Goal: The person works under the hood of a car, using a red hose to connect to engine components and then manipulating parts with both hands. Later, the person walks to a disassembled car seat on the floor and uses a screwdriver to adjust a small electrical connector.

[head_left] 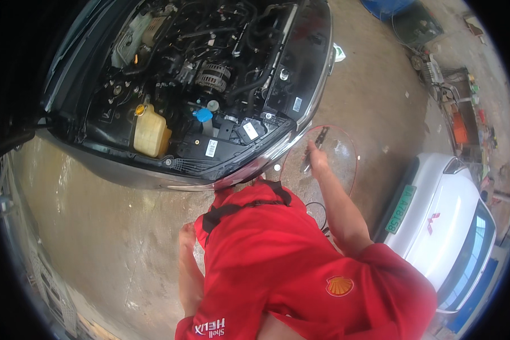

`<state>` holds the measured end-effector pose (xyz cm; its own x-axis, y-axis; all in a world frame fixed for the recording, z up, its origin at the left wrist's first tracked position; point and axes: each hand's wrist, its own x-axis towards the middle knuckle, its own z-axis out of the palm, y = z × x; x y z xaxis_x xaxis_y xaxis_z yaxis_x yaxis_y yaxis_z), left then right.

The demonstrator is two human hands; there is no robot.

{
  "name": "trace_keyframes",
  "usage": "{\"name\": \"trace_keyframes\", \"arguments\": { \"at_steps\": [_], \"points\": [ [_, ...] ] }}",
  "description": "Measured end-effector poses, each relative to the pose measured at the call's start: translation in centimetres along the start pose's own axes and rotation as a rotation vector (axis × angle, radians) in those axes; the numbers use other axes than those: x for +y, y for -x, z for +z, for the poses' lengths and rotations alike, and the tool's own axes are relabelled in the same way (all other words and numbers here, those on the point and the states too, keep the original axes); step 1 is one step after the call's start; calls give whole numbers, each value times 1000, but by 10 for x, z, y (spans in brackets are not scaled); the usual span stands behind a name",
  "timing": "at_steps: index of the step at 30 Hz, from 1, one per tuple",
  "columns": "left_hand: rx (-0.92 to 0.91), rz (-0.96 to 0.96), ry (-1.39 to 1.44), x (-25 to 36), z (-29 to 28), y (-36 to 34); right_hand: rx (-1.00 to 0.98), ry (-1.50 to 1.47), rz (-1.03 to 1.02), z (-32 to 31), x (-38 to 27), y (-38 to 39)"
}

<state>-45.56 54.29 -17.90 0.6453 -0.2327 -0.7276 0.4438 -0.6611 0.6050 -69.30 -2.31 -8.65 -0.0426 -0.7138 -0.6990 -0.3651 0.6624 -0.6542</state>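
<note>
My right hand (318, 159) is out over the floor, just right of the car's front corner. Its fingers are wrapped round a dark, slim hand tool (323, 135) with a shiny metal end showing below the fist; its exact kind I cannot make out. At my left thigh hangs my left hand (187, 233), against the red trousers, its fingers mostly hidden. In front of me is the dark car's engine bay (209, 45), uncovered. A blue-capped filler neck (203, 115) and a yellowish fluid tank (151, 131) sit at its near side.
A thin red hose (355, 164) loops over the wet concrete floor (374, 102) under my right hand. A white car (436, 218) stands close on my right. Clutter, including an orange box (459, 128), lines the right wall. A blue container (386, 7) is at the far right.
</note>
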Motion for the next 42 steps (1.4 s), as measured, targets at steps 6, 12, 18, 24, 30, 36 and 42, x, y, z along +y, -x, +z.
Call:
{"name": "trace_keyframes", "arguments": {
  "at_steps": [6,12,18,24,30,36,42],
  "points": [
    [-10,-20,111,-8,-2,6,-53,192,-181,38,-31,0],
    [86,-10,78,-8,1,14,-160,289,-298,89,-59,-25],
    [45,5,197,-31,-4,12,-81,497,-423,121,-75,-47],
    [-2,-56,403,-66,-10,14,-26,544,-431,139,-99,-53],
    [-51,-43,549,-107,-10,5,38,653,-392,144,-103,-48],
    [88,-68,139,-96,-5,17,12,522,-377,137,-94,-69],
    [125,-28,122,-63,1,30,112,324,-430,121,-62,-72]
  ]
}}
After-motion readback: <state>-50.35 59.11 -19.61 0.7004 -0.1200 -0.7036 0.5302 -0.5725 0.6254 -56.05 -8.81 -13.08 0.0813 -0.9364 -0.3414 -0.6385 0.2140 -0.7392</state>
